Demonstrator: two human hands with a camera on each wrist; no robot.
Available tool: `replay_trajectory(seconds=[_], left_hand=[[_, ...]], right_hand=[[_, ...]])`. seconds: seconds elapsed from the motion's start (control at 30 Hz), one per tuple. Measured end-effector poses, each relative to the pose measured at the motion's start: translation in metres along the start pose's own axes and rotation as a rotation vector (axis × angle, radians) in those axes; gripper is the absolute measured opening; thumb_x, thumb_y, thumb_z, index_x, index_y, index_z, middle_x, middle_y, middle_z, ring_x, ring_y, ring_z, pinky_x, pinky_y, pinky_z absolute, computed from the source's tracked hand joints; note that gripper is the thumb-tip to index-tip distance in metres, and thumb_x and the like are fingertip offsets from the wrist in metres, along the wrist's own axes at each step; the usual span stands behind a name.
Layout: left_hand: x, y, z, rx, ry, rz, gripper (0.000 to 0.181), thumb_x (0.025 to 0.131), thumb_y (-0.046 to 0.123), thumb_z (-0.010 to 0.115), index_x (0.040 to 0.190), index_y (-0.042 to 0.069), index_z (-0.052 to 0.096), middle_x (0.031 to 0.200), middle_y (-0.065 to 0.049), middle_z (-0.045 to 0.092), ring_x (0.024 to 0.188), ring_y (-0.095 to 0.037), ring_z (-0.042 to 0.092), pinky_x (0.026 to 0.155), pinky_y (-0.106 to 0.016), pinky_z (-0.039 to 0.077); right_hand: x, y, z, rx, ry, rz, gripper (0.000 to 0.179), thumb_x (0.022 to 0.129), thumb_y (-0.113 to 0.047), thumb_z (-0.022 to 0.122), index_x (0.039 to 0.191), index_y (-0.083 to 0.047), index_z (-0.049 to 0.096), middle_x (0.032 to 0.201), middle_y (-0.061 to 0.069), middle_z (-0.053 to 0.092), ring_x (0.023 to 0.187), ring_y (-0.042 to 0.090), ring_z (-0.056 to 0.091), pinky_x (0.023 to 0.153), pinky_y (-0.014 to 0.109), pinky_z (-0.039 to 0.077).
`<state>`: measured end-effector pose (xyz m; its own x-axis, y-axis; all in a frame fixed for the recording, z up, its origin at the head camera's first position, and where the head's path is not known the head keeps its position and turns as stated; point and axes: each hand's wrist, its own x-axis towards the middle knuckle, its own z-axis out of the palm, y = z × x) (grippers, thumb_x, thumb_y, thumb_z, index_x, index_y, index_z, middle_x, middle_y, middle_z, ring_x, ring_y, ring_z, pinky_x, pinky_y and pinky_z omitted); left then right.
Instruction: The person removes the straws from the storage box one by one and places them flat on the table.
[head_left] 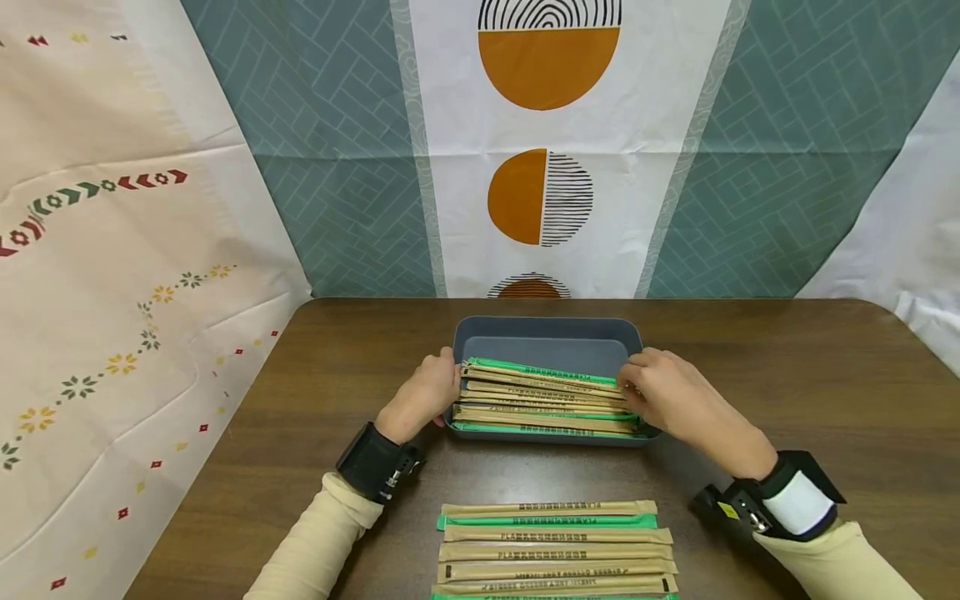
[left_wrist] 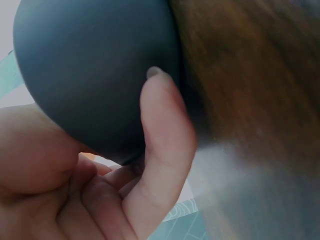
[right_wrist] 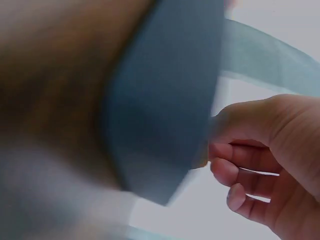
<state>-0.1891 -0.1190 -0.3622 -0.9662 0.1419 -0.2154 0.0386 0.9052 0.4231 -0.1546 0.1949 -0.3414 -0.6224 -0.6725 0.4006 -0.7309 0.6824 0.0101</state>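
Note:
A dark grey tray [head_left: 547, 327] holds a row of paper-wrapped straws [head_left: 543, 396], tan and green, lying lengthwise in its near part. At the left end, my left hand [head_left: 423, 392] grips the tray; the left wrist view shows the thumb [left_wrist: 167, 120] against the outer wall [left_wrist: 100, 65] with other fingers behind the edge. My right hand [head_left: 663, 392] is over the tray's right end, its curled fingers pinching at the straw ends. The right wrist view has a small tan wrapper end [right_wrist: 202, 159] by the thumb and fingers, mostly hidden behind the wall [right_wrist: 162, 100].
More wrapped straws [head_left: 555, 552], tan and green, lie side by side on the brown wooden table [head_left: 360, 342], nearer me than the tray. Patterned cloth [head_left: 352, 150] hangs behind the table's far edge, and a flowered cloth [head_left: 135, 317] is at the left.

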Motion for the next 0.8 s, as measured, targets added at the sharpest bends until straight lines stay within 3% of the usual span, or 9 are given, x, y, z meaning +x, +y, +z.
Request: replay_trajectory(seconds=[0.27, 0.4, 0.5, 0.57, 0.63, 0.7, 0.77, 0.8], left_hand=[[-0.002, -0.003, -0.002, -0.068, -0.013, -0.008, 0.033, 0.101, 0.017, 0.036, 0.121, -0.008, 0.041, 0.100, -0.029, 0.054, 0.039, -0.021, 0.056, 0.037, -0.032, 0.053], [-0.001, -0.003, -0.002, 0.013, 0.004, 0.010, 0.035, 0.101, 0.017, 0.037, 0.123, -0.009, 0.041, 0.094, -0.028, 0.056, 0.043, -0.019, 0.057, 0.040, -0.030, 0.052], [0.000, -0.002, -0.003, 0.032, -0.008, -0.002, 0.037, 0.101, 0.017, 0.036, 0.127, -0.009, 0.038, 0.098, -0.028, 0.056, 0.043, -0.018, 0.057, 0.042, -0.030, 0.052], [0.001, -0.002, -0.004, 0.001, -0.029, -0.021, 0.038, 0.101, 0.018, 0.035, 0.129, -0.008, 0.037, 0.103, -0.030, 0.055, 0.040, -0.019, 0.057, 0.041, -0.032, 0.053], [0.001, -0.001, -0.004, -0.005, -0.036, -0.029, 0.037, 0.101, 0.018, 0.035, 0.128, -0.008, 0.037, 0.105, -0.030, 0.055, 0.039, -0.018, 0.057, 0.040, -0.031, 0.054], [0.001, -0.001, -0.003, -0.010, -0.041, -0.031, 0.037, 0.101, 0.018, 0.035, 0.128, -0.008, 0.037, 0.107, -0.030, 0.054, 0.038, -0.017, 0.057, 0.040, -0.031, 0.054], [0.001, 0.000, -0.002, -0.012, -0.042, -0.034, 0.037, 0.101, 0.019, 0.035, 0.128, -0.008, 0.038, 0.108, -0.029, 0.054, 0.038, -0.017, 0.056, 0.040, -0.031, 0.054], [0.001, 0.000, -0.001, -0.014, -0.040, -0.036, 0.038, 0.101, 0.019, 0.035, 0.128, -0.008, 0.038, 0.108, -0.029, 0.055, 0.038, -0.017, 0.057, 0.040, -0.031, 0.054]], right_hand=[[-0.007, -0.036, -0.047, 0.045, 0.099, -0.063, 0.021, 0.059, 0.002, 0.079, 0.070, -0.010, 0.066, 0.067, -0.003, 0.059, 0.061, 0.011, 0.049, 0.046, 0.026, 0.047], [-0.020, -0.058, -0.059, 0.107, 0.133, -0.114, 0.028, 0.056, 0.003, 0.078, 0.072, -0.015, 0.064, 0.070, -0.007, 0.057, 0.063, 0.008, 0.047, 0.046, 0.022, 0.046], [-0.034, -0.072, -0.058, 0.157, 0.136, -0.137, 0.009, 0.078, -0.011, 0.069, 0.075, -0.017, 0.064, 0.072, -0.009, 0.058, 0.065, 0.006, 0.048, 0.048, 0.020, 0.046], [-0.044, -0.080, -0.055, 0.191, 0.122, -0.150, 0.020, 0.092, -0.021, 0.054, 0.076, -0.017, 0.065, 0.073, -0.011, 0.058, 0.066, 0.005, 0.047, 0.049, 0.018, 0.045], [-0.054, -0.087, -0.049, 0.223, 0.090, -0.154, 0.037, 0.097, -0.031, 0.037, 0.077, -0.019, 0.065, 0.073, -0.013, 0.056, 0.066, 0.003, 0.046, 0.051, 0.016, 0.044], [-0.064, -0.093, -0.043, 0.245, 0.044, -0.142, 0.023, 0.094, -0.027, 0.052, 0.076, -0.021, 0.064, 0.071, -0.016, 0.053, 0.065, 0.000, 0.043, 0.051, 0.012, 0.041], [-0.073, -0.096, -0.036, 0.260, -0.006, -0.131, 0.010, 0.083, -0.020, 0.068, 0.075, -0.023, 0.063, 0.071, -0.018, 0.051, 0.066, -0.002, 0.041, 0.052, 0.010, 0.039], [-0.076, -0.097, -0.032, 0.268, -0.035, -0.125, 0.013, 0.076, -0.017, 0.074, 0.075, -0.024, 0.063, 0.070, -0.019, 0.049, 0.065, -0.002, 0.040, 0.052, 0.010, 0.038]])
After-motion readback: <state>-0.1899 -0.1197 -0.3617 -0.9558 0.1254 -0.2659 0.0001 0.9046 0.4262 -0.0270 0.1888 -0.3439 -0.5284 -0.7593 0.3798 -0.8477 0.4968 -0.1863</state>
